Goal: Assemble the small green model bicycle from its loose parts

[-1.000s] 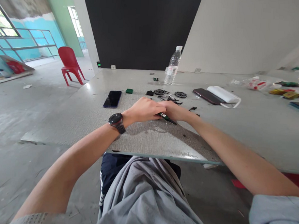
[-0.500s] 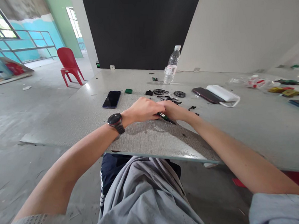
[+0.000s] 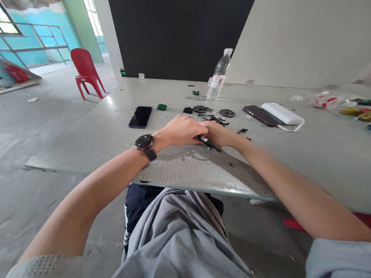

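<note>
My left hand [image 3: 182,131], with a black watch on its wrist, closes round a thin dark green and black model part [image 3: 207,142]. The part's narrow end sticks out towards the table's front edge. Pressed against the left hand is my right hand [image 3: 216,133], closed at the same part, its fingertips mostly hidden. Just beyond the hands lie black plastic pieces [image 3: 212,119] and two small spoked wheels, one on the left [image 3: 200,109] and one on the right [image 3: 227,112]. A small black block [image 3: 188,110] sits beside the left wheel.
A phone [image 3: 140,117] and a green block [image 3: 162,107] lie to the left. Behind stands a water bottle [image 3: 218,75]. Right of the hands are a dark phone [image 3: 262,116], a white power bank [image 3: 279,114] with a strap, and small black bits [image 3: 242,130]. Plastic packaging [image 3: 326,100] lies far right.
Both hands stay together on the green and black part, which has barely turned. The view has shifted slightly, so the table's things appear a little higher and farther right.
</note>
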The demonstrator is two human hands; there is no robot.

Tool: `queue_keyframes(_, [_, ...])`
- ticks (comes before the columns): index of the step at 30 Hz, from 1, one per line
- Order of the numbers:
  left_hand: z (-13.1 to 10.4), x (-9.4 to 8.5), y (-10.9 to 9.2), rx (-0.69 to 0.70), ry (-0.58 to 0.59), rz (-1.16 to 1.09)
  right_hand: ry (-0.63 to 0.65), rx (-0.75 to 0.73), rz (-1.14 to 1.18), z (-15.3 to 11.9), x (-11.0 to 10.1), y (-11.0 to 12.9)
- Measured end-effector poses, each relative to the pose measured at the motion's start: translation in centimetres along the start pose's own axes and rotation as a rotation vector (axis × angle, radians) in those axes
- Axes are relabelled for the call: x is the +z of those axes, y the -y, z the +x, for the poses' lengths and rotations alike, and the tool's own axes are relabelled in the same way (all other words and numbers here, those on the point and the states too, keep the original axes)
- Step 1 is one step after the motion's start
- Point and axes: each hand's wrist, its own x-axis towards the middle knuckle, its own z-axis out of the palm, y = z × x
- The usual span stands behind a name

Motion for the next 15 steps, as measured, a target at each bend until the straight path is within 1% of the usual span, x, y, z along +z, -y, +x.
queue_keyframes(4, [0.02,0.12,0.1,-0.002,-0.002,-0.015,-0.028,-0.029,-0.028,0.05,0.16,-0.5])
queue_keyframes(9, [-0.07,0.15,0.07,-0.005,-0.021,-0.054,-0.037,-0.043,-0.046,0.05,0.19,-0.19])
queue_keyframes(15, [-0.02,0.35,0.09,-0.013,-0.019,-0.052,-0.017,0.043,0.001,0.11,0.05,0.27])
